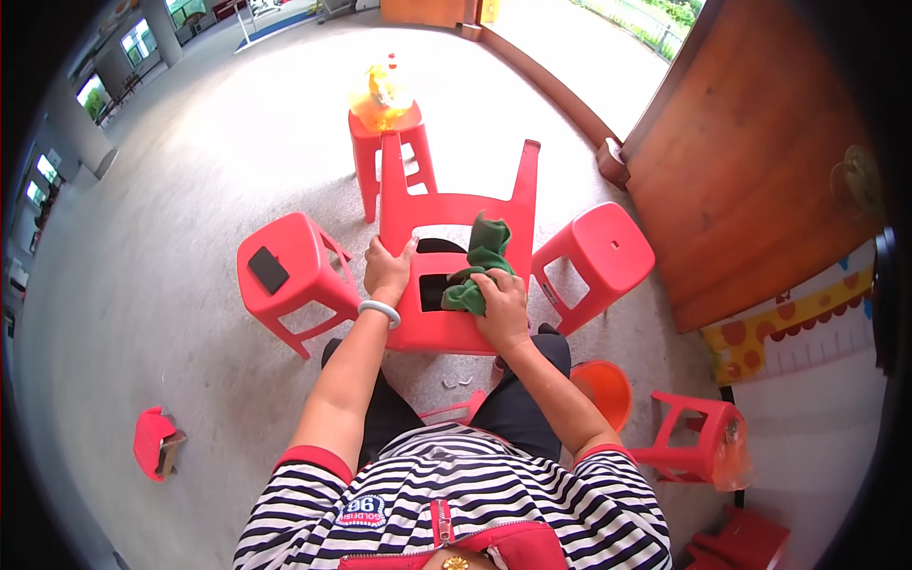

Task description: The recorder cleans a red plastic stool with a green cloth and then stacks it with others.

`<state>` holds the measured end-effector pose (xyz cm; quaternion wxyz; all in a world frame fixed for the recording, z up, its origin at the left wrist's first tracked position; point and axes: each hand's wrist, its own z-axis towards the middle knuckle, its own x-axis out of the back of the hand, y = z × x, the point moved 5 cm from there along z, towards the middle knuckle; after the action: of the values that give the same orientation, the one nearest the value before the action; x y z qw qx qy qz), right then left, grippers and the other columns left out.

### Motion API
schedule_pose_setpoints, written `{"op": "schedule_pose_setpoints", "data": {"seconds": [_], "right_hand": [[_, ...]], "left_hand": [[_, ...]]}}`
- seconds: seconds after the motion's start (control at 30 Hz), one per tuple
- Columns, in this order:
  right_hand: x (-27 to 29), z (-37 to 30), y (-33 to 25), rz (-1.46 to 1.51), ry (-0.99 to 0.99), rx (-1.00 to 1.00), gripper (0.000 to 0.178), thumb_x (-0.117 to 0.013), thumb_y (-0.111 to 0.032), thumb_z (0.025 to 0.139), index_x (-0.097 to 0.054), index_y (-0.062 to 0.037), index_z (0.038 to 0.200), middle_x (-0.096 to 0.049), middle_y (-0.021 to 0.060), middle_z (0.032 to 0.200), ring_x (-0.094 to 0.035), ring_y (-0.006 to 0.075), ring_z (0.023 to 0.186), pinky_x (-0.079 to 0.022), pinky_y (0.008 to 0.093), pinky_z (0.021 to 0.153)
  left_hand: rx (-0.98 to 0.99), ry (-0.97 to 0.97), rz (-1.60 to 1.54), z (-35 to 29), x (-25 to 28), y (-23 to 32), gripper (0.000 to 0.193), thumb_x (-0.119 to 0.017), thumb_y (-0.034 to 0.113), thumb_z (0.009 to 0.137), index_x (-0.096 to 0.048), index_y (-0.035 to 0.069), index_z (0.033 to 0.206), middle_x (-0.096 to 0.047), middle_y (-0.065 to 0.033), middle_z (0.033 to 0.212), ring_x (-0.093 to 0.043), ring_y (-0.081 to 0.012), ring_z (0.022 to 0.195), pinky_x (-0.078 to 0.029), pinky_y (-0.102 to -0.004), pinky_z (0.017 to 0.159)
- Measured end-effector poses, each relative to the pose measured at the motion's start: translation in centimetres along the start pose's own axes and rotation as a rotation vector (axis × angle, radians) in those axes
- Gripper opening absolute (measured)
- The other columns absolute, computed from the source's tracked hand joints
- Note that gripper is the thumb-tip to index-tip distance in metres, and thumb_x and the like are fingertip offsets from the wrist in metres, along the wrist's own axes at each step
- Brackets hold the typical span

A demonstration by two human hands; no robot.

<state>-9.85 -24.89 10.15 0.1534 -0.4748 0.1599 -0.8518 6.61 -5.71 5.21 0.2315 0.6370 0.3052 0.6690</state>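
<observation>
A red plastic stool [458, 207] lies tipped over in front of my knees, with two of its legs pointing away from me. My left hand [388, 271], with a pale bangle on the wrist, is closed on the stool's left side. In my right hand [501, 302] is a crumpled green cloth [489, 242], which rests against the stool beside the square opening in its side. Part of the cloth stands up beyond my fingers, and my right fingertips are partly lost in its folds.
Upright red stools stand left [304, 237], right [608, 237] and beyond [366, 157]. The left one bears a flat black object [268, 270], the far one a yellow-orange bag [380, 100]. An orange bucket [608, 389] is by my right leg. A wooden door [750, 171] stands right.
</observation>
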Motion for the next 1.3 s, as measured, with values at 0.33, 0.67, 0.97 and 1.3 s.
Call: {"op": "schedule_pose_setpoints", "data": {"seconds": [0.33, 0.67, 0.97, 1.3], "right_hand": [[-0.7, 6.2, 5.3, 0.037, 0.265, -0.162, 0.046, -0.078, -0.007, 0.067, -0.066, -0.0150, 0.111, -0.060, 0.0090, 0.111, -0.058, 0.0338, 0.100, -0.048, 0.0432, 0.089], [-2.1, 10.7, 15.5, 0.238, 0.539, -0.453, 0.031, -0.069, -0.022, 0.086, -0.062, -0.0053, 0.111, -0.063, 0.0202, 0.103, -0.060, 0.0416, 0.099, -0.048, 0.0468, 0.087], [-1.1, 6.4, 13.6, 0.254, 0.352, -0.307, 0.035, -0.072, -0.022, 0.085, -0.063, -0.0048, 0.114, -0.060, 0.0176, 0.107, -0.056, 0.0374, 0.106, -0.046, 0.0421, 0.093], [2.6, -8.2, 1.7, 0.195, 0.116, -0.226, 0.048, -0.078, -0.009, 0.066, -0.063, -0.0108, 0.113, -0.055, 0.0158, 0.109, -0.058, 0.0385, 0.101, -0.049, 0.0443, 0.086]], "left_hand": [[-0.260, 0.010, 0.006, -0.6, -0.1, 0.7, 0.106, -0.076, 0.027, 0.067, -0.021, 0.005, 0.154, -0.047, -0.0262, 0.140, -0.052, -0.0407, 0.124, -0.048, -0.0426, 0.104], [-0.284, -0.003, 0.017, 0.0, -0.6, 1.6, 0.102, -0.075, 0.032, 0.070, -0.023, 0.007, 0.153, -0.049, -0.0264, 0.136, -0.052, -0.0419, 0.121, -0.048, -0.0455, 0.100], [-0.222, 0.012, 0.033, -0.1, -0.1, 1.2, 0.098, -0.074, 0.032, 0.073, -0.023, 0.006, 0.153, -0.048, -0.0266, 0.136, -0.052, -0.0420, 0.122, -0.047, -0.0465, 0.101], [-0.220, -0.028, -0.027, 0.0, -1.2, 1.2, 0.096, -0.074, 0.031, 0.075, -0.024, 0.009, 0.154, -0.048, -0.0259, 0.140, -0.050, -0.0401, 0.127, -0.044, -0.0454, 0.105]]}}
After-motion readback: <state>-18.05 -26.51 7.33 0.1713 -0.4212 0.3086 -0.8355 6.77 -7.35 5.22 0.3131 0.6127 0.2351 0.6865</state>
